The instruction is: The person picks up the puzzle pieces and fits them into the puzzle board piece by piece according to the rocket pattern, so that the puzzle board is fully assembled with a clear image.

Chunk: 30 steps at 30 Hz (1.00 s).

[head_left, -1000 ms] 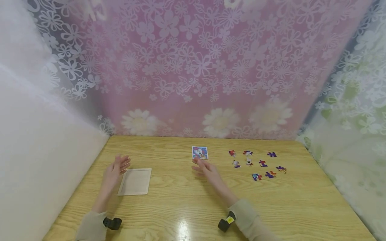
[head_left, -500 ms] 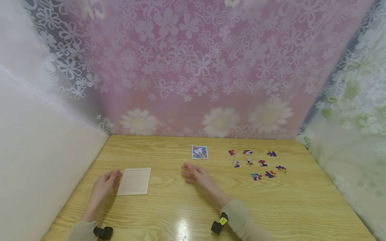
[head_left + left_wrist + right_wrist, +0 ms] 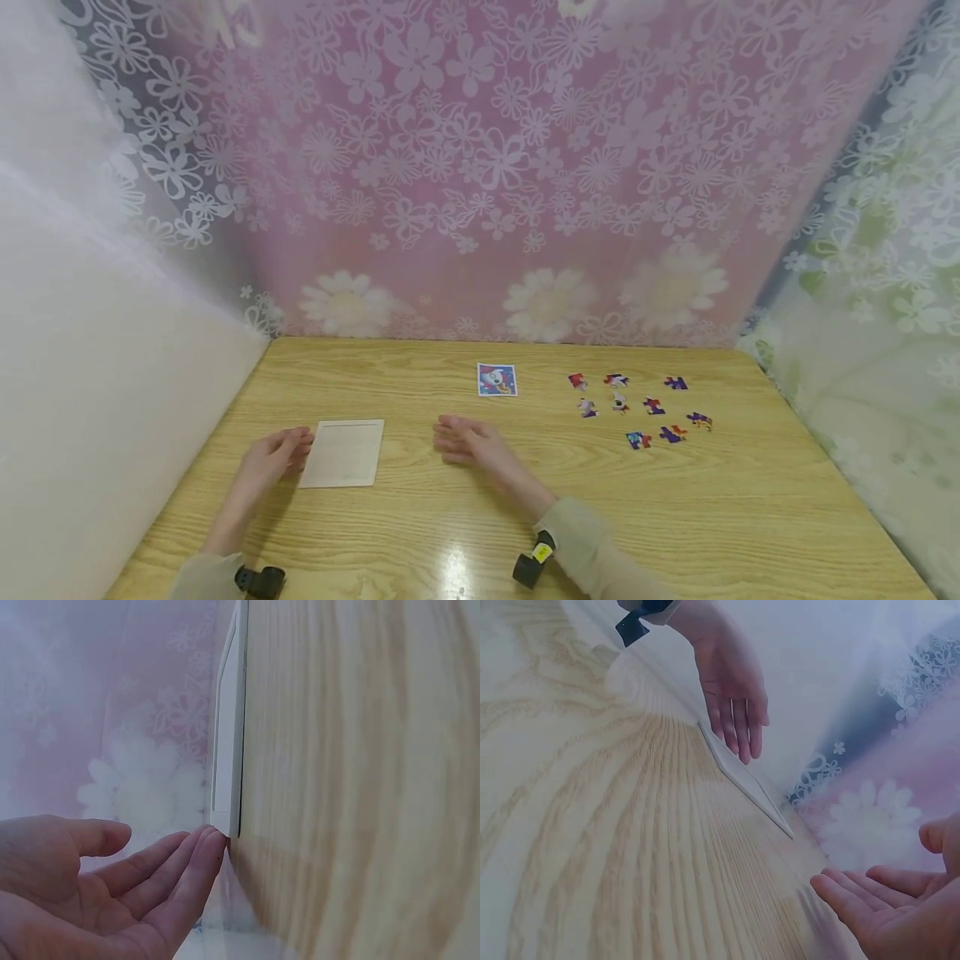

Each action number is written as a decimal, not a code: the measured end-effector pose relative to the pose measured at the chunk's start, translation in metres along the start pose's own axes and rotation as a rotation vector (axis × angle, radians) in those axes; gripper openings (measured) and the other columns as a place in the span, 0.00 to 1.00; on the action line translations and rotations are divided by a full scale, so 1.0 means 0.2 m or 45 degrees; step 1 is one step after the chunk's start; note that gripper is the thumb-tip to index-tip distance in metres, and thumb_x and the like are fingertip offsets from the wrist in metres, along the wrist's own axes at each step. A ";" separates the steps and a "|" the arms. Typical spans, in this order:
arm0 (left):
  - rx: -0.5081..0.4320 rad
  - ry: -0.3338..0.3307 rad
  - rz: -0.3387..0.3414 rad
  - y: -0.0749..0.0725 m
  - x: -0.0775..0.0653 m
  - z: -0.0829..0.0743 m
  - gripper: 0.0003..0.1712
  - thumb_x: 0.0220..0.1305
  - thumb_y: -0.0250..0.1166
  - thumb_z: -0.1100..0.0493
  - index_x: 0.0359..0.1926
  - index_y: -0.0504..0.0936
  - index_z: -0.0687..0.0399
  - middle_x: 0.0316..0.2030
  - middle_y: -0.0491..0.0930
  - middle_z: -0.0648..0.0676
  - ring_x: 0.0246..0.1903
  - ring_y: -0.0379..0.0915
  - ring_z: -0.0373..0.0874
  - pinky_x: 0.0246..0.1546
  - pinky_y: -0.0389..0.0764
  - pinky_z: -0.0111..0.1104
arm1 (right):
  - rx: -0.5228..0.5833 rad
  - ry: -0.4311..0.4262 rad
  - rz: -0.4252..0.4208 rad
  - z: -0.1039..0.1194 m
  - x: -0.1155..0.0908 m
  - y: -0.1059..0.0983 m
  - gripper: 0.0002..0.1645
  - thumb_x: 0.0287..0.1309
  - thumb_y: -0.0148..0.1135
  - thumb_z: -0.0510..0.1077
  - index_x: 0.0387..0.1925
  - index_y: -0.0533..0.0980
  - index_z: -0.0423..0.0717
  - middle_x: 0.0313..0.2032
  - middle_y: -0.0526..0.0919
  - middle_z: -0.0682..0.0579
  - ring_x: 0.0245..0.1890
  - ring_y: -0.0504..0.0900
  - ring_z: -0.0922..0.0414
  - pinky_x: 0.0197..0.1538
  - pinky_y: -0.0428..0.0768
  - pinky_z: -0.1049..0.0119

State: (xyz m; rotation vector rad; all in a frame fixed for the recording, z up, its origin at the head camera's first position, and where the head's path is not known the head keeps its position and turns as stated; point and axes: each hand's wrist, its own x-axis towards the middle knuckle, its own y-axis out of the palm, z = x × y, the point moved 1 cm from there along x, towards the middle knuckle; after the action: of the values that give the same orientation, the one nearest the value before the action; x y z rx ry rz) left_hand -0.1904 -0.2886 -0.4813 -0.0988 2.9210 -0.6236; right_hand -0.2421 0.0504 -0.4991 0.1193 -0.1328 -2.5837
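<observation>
Tray, pale and shallow-rimmed, is lying flat on the wooden surface, at about half past seven from the middle of your head view. Taking the tray as the clock's centre, your left grip is sitting at nine o'clock: its fingers are reaching out, loose and slightly bent, and the tips seem to be touching the tray's edge without closing round it. Your right grip is standing apart at three o'clock, fingers nearly straight towards the tray and holding nothing. A picture card is lying at two o'clock, and nine puzzle pieces are lying scattered farther out, between two and three. A pink floral curtain is hanging behind the surface, across twelve o'clock.
</observation>
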 end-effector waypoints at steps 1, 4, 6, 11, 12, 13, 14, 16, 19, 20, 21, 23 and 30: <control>-0.016 -0.001 0.003 0.00 0.00 0.00 0.29 0.83 0.45 0.55 0.67 0.67 0.79 0.63 0.74 0.73 0.52 0.81 0.42 0.48 0.84 0.29 | 0.005 0.004 0.006 0.00 0.00 0.01 0.32 0.82 0.40 0.46 0.71 0.59 0.24 0.68 0.67 0.30 0.66 0.72 0.36 0.64 0.77 0.52; -0.040 0.011 0.020 0.02 -0.01 -0.02 0.29 0.83 0.44 0.56 0.67 0.66 0.79 0.63 0.73 0.73 0.55 0.80 0.48 0.49 0.84 0.30 | 0.014 0.022 0.029 -0.02 0.02 0.03 0.32 0.82 0.40 0.47 0.71 0.59 0.24 0.68 0.68 0.29 0.66 0.73 0.36 0.64 0.77 0.53; -0.057 0.009 0.027 0.03 -0.01 -0.03 0.29 0.83 0.45 0.56 0.67 0.66 0.79 0.63 0.73 0.74 0.56 0.79 0.52 0.49 0.84 0.30 | 0.025 0.035 0.038 -0.02 0.03 0.05 0.32 0.82 0.40 0.47 0.71 0.60 0.23 0.67 0.70 0.30 0.65 0.74 0.36 0.64 0.78 0.53; -0.072 0.000 0.043 0.06 0.00 -0.04 0.29 0.83 0.45 0.55 0.67 0.67 0.79 0.62 0.74 0.73 0.56 0.79 0.53 0.48 0.85 0.30 | 0.043 0.070 0.047 -0.03 0.05 0.10 0.32 0.81 0.41 0.47 0.71 0.61 0.25 0.66 0.72 0.30 0.65 0.75 0.38 0.63 0.78 0.54; -0.075 0.004 0.044 0.07 0.00 -0.04 0.29 0.83 0.45 0.55 0.67 0.67 0.79 0.62 0.74 0.73 0.56 0.79 0.53 0.47 0.85 0.31 | 0.041 0.075 0.055 -0.03 0.05 0.11 0.32 0.81 0.41 0.48 0.71 0.61 0.25 0.66 0.72 0.31 0.65 0.75 0.39 0.63 0.78 0.55; -0.073 0.009 0.045 0.08 0.00 -0.05 0.29 0.83 0.45 0.55 0.66 0.67 0.80 0.61 0.74 0.73 0.56 0.79 0.53 0.47 0.85 0.31 | 0.045 0.082 0.056 -0.03 0.05 0.12 0.32 0.81 0.41 0.48 0.71 0.61 0.25 0.66 0.71 0.31 0.65 0.75 0.39 0.64 0.78 0.55; -0.071 0.014 0.046 0.09 -0.01 -0.05 0.29 0.83 0.45 0.55 0.66 0.67 0.80 0.61 0.75 0.73 0.55 0.79 0.54 0.46 0.85 0.31 | 0.047 0.087 0.061 -0.03 0.05 0.13 0.32 0.82 0.41 0.48 0.71 0.61 0.25 0.67 0.71 0.31 0.66 0.74 0.39 0.64 0.78 0.55; -0.072 0.022 0.047 0.10 -0.01 -0.06 0.28 0.83 0.46 0.56 0.66 0.68 0.80 0.60 0.75 0.74 0.55 0.80 0.55 0.45 0.86 0.31 | 0.058 0.103 0.060 -0.02 0.05 0.14 0.32 0.81 0.42 0.47 0.71 0.61 0.25 0.67 0.71 0.31 0.66 0.74 0.40 0.64 0.78 0.56; -0.073 0.029 0.055 0.13 -0.01 -0.07 0.28 0.82 0.47 0.56 0.65 0.69 0.80 0.59 0.76 0.74 0.54 0.80 0.56 0.44 0.86 0.32 | 0.072 0.122 0.054 -0.03 0.05 0.15 0.31 0.81 0.42 0.47 0.71 0.61 0.25 0.68 0.69 0.32 0.66 0.74 0.40 0.64 0.78 0.56; -0.075 0.026 0.060 0.13 -0.01 -0.07 0.27 0.82 0.47 0.57 0.65 0.69 0.80 0.59 0.76 0.74 0.54 0.80 0.56 0.45 0.86 0.32 | 0.076 0.125 0.056 -0.02 0.05 0.15 0.32 0.81 0.42 0.47 0.71 0.61 0.25 0.69 0.69 0.31 0.66 0.74 0.40 0.64 0.77 0.56; -0.077 0.028 0.068 0.14 -0.01 -0.07 0.27 0.82 0.47 0.57 0.65 0.69 0.80 0.60 0.76 0.74 0.54 0.80 0.56 0.45 0.86 0.32 | 0.075 0.131 0.056 -0.02 0.05 0.15 0.32 0.81 0.43 0.48 0.71 0.61 0.25 0.69 0.69 0.32 0.67 0.73 0.40 0.64 0.77 0.56; -0.084 0.029 0.077 0.15 0.00 -0.07 0.27 0.82 0.47 0.57 0.65 0.69 0.80 0.60 0.75 0.74 0.55 0.80 0.56 0.45 0.86 0.33 | 0.073 0.132 0.063 -0.02 0.05 0.16 0.33 0.81 0.43 0.48 0.71 0.60 0.25 0.69 0.68 0.31 0.67 0.73 0.40 0.65 0.77 0.55; -0.108 0.030 0.090 0.19 0.02 -0.06 0.27 0.82 0.47 0.57 0.66 0.69 0.79 0.61 0.75 0.73 0.56 0.78 0.57 0.45 0.86 0.33 | 0.077 0.139 0.057 -0.02 0.05 0.13 0.32 0.81 0.42 0.48 0.71 0.61 0.25 0.69 0.68 0.31 0.67 0.73 0.40 0.65 0.77 0.56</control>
State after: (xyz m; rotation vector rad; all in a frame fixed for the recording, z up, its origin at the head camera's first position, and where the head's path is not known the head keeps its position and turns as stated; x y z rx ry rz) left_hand -0.1982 -0.2487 -0.4864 0.0019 2.9591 -0.4933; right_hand -0.2368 0.0233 -0.5004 0.2765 -0.1715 -2.5227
